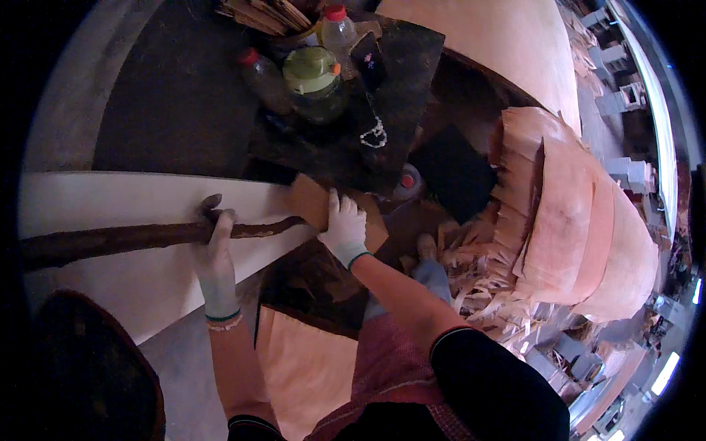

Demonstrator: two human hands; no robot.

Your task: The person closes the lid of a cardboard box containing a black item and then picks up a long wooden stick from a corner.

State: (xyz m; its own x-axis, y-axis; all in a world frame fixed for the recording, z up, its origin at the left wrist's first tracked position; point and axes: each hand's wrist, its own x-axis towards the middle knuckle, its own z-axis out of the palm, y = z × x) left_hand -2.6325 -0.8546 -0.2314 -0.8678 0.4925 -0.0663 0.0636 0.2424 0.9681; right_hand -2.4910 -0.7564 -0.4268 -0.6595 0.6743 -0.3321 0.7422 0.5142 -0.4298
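A pale veneer sheet [118,202] stretches in from the left, with a long, irregular dark brown band [132,239] along it; whether that is a gap or a strip lying on top, I cannot tell. Over this band my left hand [216,253], in a whitish glove, bends its fingers together beside a small dark shape; what they hold is unclear. At the sheet's right end, my gloved right hand [344,229] grips a tan, flat piece of veneer [309,200], its fingers lying over the face. The piece's right part shows beyond the hand.
On the dark table behind stand a green-lidded jar [315,84], red-capped bottles [338,33] and a phone [368,62] with a beaded strap. A large bundle of veneer [573,213] rises at right, scraps around it. A dark rounded object [92,367] is near left.
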